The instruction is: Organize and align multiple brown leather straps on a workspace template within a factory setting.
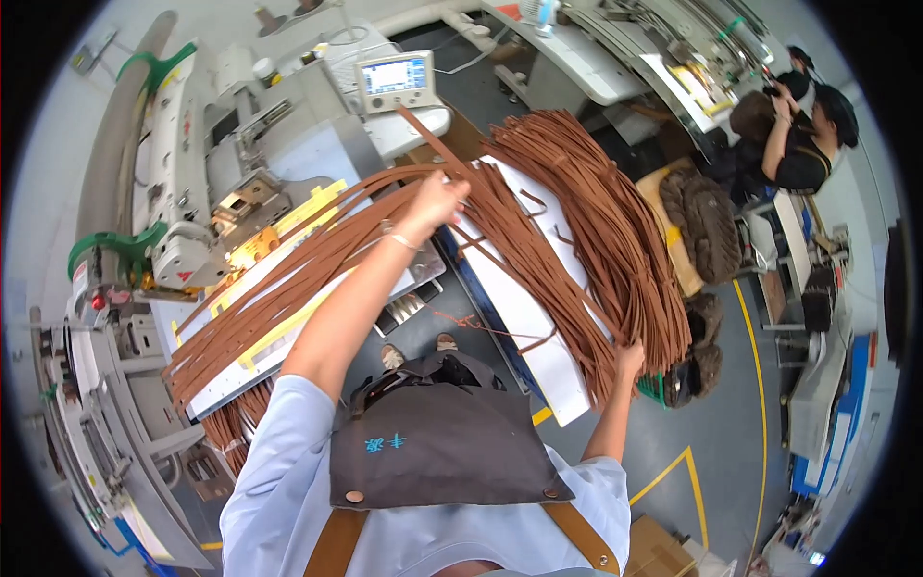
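Long brown flat strips (533,260) lie lengthwise on a narrow white-topped table (497,281) at my right. My left hand (441,200) is closed on the far part of some strips, near that table's far end. My right hand (629,358) grips strips at the near end, beside a large tied bundle of brown strips (613,238). More loose strips (288,274) spread from beneath my left hand across the sewing machine's bed at my left, over yellow-edged plates (263,345). Another bundle (234,425) hangs below that bed.
An industrial sewing machine (187,252) stands at left, with a control screen (395,81) at its far side. Dark furry pieces (699,223) lie beyond the large bundle. A co-worker (800,141) is at the upper right. A cardboard box (660,548) sits on the floor at lower right.
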Demonstrator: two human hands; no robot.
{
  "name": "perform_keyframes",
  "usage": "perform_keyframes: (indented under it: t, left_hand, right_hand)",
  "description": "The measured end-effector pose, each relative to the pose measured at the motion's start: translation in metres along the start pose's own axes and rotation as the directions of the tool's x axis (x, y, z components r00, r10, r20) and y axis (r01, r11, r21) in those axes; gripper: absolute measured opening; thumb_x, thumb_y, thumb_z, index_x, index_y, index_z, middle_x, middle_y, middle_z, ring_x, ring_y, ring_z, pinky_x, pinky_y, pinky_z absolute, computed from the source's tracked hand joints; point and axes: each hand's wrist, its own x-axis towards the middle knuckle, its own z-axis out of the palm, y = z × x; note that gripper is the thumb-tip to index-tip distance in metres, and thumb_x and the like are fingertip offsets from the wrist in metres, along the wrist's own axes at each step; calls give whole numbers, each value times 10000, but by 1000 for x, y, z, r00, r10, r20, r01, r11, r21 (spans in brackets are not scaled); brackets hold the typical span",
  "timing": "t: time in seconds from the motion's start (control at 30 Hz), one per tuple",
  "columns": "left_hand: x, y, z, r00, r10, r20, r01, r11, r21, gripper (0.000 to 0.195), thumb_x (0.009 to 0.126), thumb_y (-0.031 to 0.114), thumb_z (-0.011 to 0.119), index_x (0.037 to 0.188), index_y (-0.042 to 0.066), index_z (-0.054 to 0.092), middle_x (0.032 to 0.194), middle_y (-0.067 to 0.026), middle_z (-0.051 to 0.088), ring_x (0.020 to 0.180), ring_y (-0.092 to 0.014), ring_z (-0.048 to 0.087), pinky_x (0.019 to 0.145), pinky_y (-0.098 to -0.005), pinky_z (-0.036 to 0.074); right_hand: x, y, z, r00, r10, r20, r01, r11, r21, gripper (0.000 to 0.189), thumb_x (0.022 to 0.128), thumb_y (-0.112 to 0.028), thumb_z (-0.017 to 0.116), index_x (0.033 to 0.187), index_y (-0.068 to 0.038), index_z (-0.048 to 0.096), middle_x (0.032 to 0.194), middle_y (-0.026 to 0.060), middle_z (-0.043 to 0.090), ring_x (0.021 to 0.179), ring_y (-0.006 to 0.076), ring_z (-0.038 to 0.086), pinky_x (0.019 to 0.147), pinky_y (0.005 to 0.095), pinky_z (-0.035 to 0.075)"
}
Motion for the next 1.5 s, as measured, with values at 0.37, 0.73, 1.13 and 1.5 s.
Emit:
perform_keyframes:
  t: [0.37,0.73,1.13,1.5]
  left_hand:
    - [-135,-152,-8,956,236,172,-290,843,454,350,840,146,580,1170,63,497,957,-113,633,783,-281,642,721,-362,506]
    - [-245,-197,-188,690,520,-504,-93,753,651,83,837,83,574,910,68,611,835,-106,615,785,-293,609,679,-355,502]
    - [-289,-234,-302,588,590,-554,247,521,817,301,752,68,586,1049,20,570,1100,-114,556,1036,-290,521,884,-388,415]
    - [-252,-225,-305,709,684,-174,-72,315,946,412,713,73,558,1123,35,557,1123,-105,550,1082,-271,507,902,-403,393]
  right_hand:
    - [-86,-73,93,683,-254,685,55,953,298,236,865,50,458,1057,38,594,877,141,636,625,197,652,445,307,544]
    - [-142,-322,81,361,-849,387,421,518,744,166,875,33,478,964,38,619,816,112,630,606,151,599,538,264,473]
    - [-284,-460,118,-222,-964,145,848,-117,517,244,693,-4,597,929,-66,606,962,73,548,878,283,583,655,379,511]
    - [-305,-447,129,-241,-957,160,879,-145,453,180,724,-50,538,901,-86,540,884,93,558,840,276,595,644,392,496]
